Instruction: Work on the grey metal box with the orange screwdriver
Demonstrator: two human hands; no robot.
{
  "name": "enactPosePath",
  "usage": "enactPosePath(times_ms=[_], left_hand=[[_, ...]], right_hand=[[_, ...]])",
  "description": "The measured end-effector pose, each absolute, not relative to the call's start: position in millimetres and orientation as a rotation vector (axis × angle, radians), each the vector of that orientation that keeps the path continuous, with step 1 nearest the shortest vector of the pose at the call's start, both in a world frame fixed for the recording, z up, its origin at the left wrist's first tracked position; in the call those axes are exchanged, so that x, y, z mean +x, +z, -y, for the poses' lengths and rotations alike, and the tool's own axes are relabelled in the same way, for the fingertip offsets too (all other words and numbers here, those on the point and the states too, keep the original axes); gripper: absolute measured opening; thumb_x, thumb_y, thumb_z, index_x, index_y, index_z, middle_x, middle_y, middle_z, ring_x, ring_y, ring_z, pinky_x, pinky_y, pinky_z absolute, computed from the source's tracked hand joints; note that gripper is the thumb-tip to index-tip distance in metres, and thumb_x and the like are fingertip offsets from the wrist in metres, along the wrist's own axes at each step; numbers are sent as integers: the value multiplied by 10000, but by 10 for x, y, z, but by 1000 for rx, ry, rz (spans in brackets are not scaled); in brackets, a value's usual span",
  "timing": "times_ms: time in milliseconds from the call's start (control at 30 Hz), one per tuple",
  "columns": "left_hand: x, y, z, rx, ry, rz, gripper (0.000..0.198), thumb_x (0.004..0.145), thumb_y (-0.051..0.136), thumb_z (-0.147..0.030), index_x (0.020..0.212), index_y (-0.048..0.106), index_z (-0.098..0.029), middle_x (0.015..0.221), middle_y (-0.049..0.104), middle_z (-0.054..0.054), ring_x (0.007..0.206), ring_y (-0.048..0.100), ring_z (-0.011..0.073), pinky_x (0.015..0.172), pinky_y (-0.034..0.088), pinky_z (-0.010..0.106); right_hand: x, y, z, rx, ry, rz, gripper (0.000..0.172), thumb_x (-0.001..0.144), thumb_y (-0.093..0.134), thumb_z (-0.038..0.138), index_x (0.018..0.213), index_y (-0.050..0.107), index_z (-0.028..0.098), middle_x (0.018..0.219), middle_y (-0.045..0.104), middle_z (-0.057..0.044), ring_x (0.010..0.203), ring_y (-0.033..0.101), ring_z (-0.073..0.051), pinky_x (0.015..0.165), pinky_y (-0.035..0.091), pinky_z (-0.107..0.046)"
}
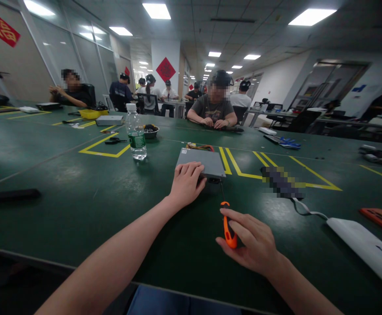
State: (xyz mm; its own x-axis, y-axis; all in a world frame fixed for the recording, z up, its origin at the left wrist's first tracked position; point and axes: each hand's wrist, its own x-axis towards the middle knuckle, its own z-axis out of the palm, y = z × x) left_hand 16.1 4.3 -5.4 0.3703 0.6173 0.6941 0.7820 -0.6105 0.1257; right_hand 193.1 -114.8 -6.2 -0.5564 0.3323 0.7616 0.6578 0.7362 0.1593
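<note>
Head view: the box [207, 158] sits under the left grip [186, 183], clamped or resting, cannot tell; the right grip [255, 238] is clamped on the driver [226, 228]. Keeping it straight and the box steady should help.

A: Grey box [208, 158]?
B: Flat metal case, broad face up on green table [102, 210]. White label [184, 152], far left corner; coloured wires [204, 147] at far edge; dark socket [214, 180] in near side.
A: Screwdriver [226, 227]?
B: Orange-and-black handle, thin shaft [222, 191]. Handle end nearest, shaft running away to box's near side, by the socket. Tip contact: can't tell.
</note>
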Motion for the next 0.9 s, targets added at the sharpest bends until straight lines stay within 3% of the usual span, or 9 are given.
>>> enactPosePath(times_ms=[167, 500, 767, 900], left_hand=[[166, -62, -48, -2396, -1069, 1251, 299, 871, 474, -317, 1152, 507, -220, 1247, 539, 54, 1171, 439, 217, 978, 284, 390], [164, -57, -46, -2409, -1076, 1249, 299, 874, 469, -313, 1156, 502, -220, 1252, 538, 57, 1179, 434, 220, 984, 279, 397], [163, -59, -48, -2406, -1077, 1251, 299, 867, 479, -311, 1153, 504, -225, 1250, 539, 51, 1167, 443, 219, 977, 288, 395], [161, -62, -50, -2405, -1074, 1243, 299, 868, 479, -318, 1149, 507, -219, 1248, 540, 54, 1164, 444, 220, 978, 285, 398]], right_hand=[[1930, -12, 1179, -767, -587, 2288, 304, 869, 469, 293, 1104, 533, 111, 1101, 573, -210, 944, 616, -240, 688, 543, -321], [1908, -99, 1130, -769, -551, 2171, 157, 814, 553, 237, 942, 493, 169, 1017, 632, -155, 789, 652, -191, 586, 545, -283], [1929, -67, 1160, -741, -520, 2292, 328, 817, 510, 238, 1116, 526, 102, 1132, 581, -208, 994, 614, -251, 698, 557, -306], [1920, -37, 1151, -719, -658, 2282, 284, 833, 557, 200, 1112, 541, 147, 1159, 588, -199, 856, 653, -190, 660, 543, -269]])
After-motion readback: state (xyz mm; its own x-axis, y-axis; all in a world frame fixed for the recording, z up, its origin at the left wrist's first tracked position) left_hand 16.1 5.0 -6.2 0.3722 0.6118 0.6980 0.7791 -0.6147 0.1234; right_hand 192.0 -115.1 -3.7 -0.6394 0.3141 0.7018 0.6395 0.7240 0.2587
